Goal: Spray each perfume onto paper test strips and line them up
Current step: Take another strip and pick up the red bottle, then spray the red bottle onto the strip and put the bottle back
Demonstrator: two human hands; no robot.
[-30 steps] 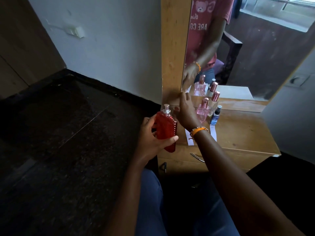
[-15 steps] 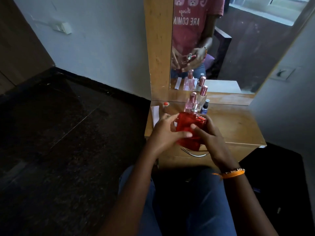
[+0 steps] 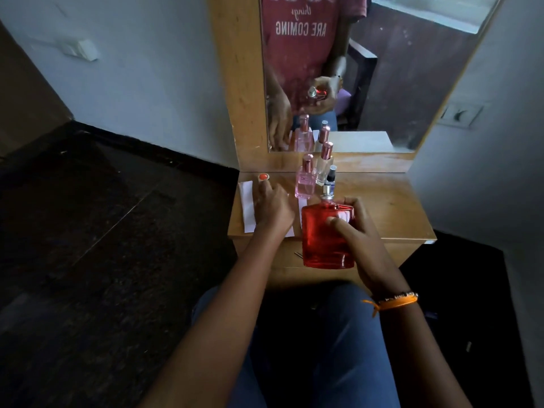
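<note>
Head view. We are gripping the red perfume bottle in our right hand: the thumb is lying across its near face and the fingers are curling round its right side. The bottle is standing upright in the air over the front edge of the tabletop, with its silver spray nozzle uncapped and pointing up.

Our left hand is lying palm down over the paper test strips near the left edge of the tabletop. Its fingers are reaching toward the back edge; we cannot tell whether they are pinching a strip or only pressing on it. A white strip is showing between the left hand and the red bottle.

A small red cap is resting at the back left corner of the tabletop, just beyond the left fingertips.

Three more bottles are standing together toward the back edge, near the middle: a pink bottle with a rose-gold cap, a clear bottle with a rose-gold cap behind it, and a small dark-capped blue bottle to their right, just behind the red bottle's nozzle.

The mirror is rising from the back edge and is reflecting the bottles, both hands and a red shirt. An orange wristband is sitting on our right wrist.
</note>
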